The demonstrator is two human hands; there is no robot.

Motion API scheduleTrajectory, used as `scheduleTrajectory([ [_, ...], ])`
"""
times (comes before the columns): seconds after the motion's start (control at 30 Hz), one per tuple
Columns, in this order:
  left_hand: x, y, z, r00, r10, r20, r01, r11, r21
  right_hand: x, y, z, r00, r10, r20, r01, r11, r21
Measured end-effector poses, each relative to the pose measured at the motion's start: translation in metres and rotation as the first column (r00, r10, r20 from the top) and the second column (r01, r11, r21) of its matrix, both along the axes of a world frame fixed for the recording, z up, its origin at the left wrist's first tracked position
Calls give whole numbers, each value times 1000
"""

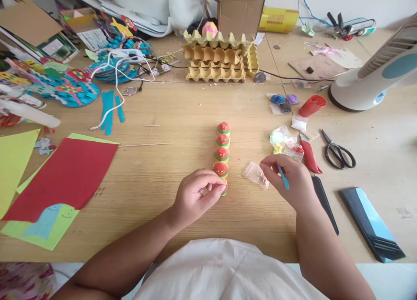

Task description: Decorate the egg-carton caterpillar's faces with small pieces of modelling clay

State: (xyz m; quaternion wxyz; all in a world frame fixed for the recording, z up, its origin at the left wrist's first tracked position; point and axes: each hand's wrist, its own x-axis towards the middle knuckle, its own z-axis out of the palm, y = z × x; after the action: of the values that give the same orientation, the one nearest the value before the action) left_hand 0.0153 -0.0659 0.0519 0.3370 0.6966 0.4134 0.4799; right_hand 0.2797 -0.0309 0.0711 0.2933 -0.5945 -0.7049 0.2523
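Observation:
A strip of egg-carton cups (222, 154) runs away from me down the middle of the table, painted red with green bands and small yellow faces. Over its nearest cup is my left hand (198, 193), thumb and fingertips pinched together; they partly hide that cup, and what they hold, if anything, is too small to make out. My right hand (289, 178) is closed around a small light-blue modelling tool (284, 179), which points down between the fingers. Just left of that hand lies a clear plastic bag (256, 175) with something small and reddish inside.
Clay packets (280, 137), a red cutter (311, 156), scissors (339, 152), a red cup (312, 105) and a phone (371, 224) lie to the right. Coloured paper (68, 174) and thin sticks (145, 144) are left. Egg cartons (215, 74) stand behind, a white fan (368, 78) at right.

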Motion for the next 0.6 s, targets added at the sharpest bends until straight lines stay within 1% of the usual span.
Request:
scheduleTrajectory([
  [0.03, 0, 0, -1, 1000, 0, 1, 0, 1000, -9, 0, 1, -2, 994, 46, 98, -45, 999, -17],
  [0.1, -1, 1, -2, 1000, 4, 1, -4, 1000, -25, 0, 3, -6, 962, 101, 254, -88, 994, -65],
  [0.2, -3, 2, -4, 1000, 16, 10, -15, 997, -79, -2, 6, -13, 903, 135, 409, -90, 988, -126],
  [0.27, -4, 2, -5, 999, 21, 43, -14, 989, -148, -5, 7, -16, 863, 159, 479, -96, 983, -155],
  [0.37, -4, 3, -5, 989, 48, 142, -6, 958, -286, -7, 7, -16, 812, 192, 551, -101, 976, -191],
  [0.43, -5, 4, -6, 976, 84, 202, 1, 921, -390, -8, 6, -15, 787, 211, 580, -105, 972, -211],
  [0.53, -6, 6, -9, 957, 123, 264, 34, 854, -519, -7, 5, -13, 779, 219, 588, -113, 971, -213],
  [0.6, -7, 8, -12, 943, 135, 305, 66, 820, -568, -7, 5, -12, 784, 219, 581, -118, 971, -207],
])
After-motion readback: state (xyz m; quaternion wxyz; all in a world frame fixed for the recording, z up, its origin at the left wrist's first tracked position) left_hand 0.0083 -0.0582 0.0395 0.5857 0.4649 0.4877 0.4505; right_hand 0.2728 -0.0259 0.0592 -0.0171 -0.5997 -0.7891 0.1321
